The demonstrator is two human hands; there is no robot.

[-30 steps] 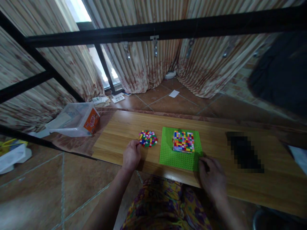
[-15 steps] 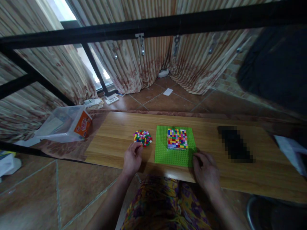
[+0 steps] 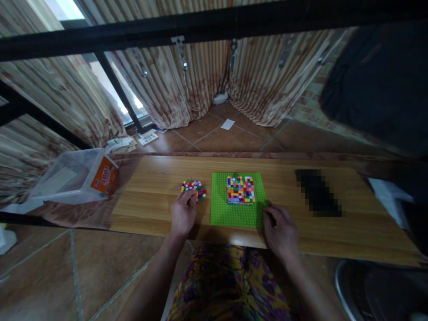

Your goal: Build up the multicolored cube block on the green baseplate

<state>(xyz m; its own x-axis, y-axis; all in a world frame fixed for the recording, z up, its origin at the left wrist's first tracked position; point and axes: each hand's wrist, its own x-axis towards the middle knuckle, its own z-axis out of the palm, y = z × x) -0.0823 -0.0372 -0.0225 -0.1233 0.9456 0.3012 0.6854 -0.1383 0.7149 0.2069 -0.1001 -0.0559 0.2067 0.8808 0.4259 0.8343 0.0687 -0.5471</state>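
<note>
A heap of small coloured toy bricks point(image 3: 199, 188) lies on the wooden table. My left hand point(image 3: 183, 216) reaches over its near side, fingers closed together; whatever is between the fingertips cannot be made out. To the right of the heap is a green studded baseplate point(image 3: 222, 214). On its upper middle stands a square block of multicoloured bricks point(image 3: 240, 189), built tightly together. My right hand point(image 3: 281, 229) rests at the baseplate's lower right edge, with curled thumb and fingers gripping that edge.
On the wooden table point(image 3: 150, 191), a blurred-out black object point(image 3: 317, 192) lies right of the baseplate. A clear plastic bin point(image 3: 75, 174) with an orange label stands left of the table. A black metal bar point(image 3: 207, 29) crosses ahead, before striped curtains point(image 3: 200, 84).
My left hand has moved forward, further over the brick heap. My right hand stays at the baseplate's edge. The whole view has shifted slightly.
</note>
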